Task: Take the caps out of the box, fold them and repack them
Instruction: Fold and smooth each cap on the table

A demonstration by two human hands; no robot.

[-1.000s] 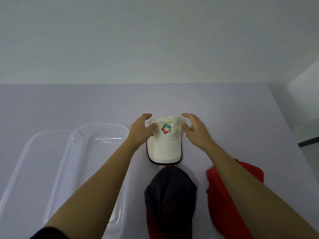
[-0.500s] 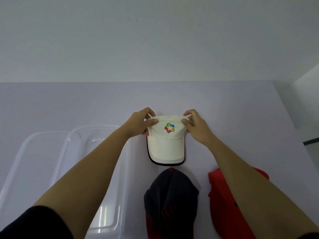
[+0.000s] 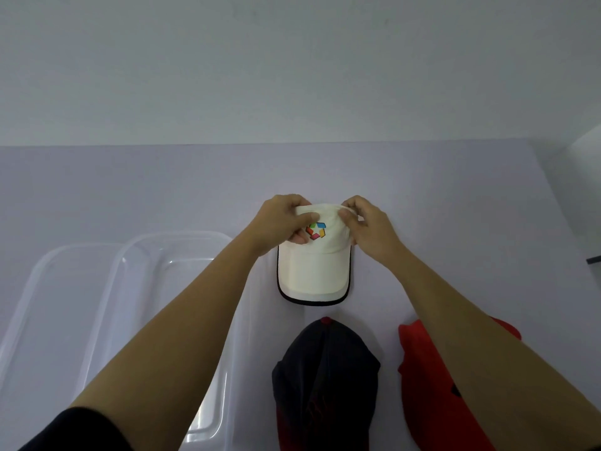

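- A pale table (image 3: 130, 190) is filling the lower half of the view, with a plain wall behind it
- A clear plastic box (image 3: 175, 235) is sitting on the table's left side with nothing inside. Just left of it a second clear tray (image 3: 42, 265) is lying, perhaps the lid; I cannot tell
- A dark cap (image 3: 325, 379) is lying near the bottom centre, and a red cap (image 3: 429, 385) is lying just to its right, partly hidden under the right forearm
- A white cap (image 3: 313, 271) is resting on the table beyond the dark one, right of the box, its black-edged brim pointing toward the person
- The left hand (image 3: 279, 224) and right hand (image 3: 370, 229) are both pinching the white cap's crown, thumbs on top and fingers curled behind, on either side of a small colourful logo (image 3: 315, 230)
- Judging by this, the white cap is being folded, its crown gathered toward the brim. The next move is likely calling for pressing the crown flat, then carrying the cap left into the box
- Counting: three caps out of the box (one white, one dark, one red), two clear plastic pieces, two hands
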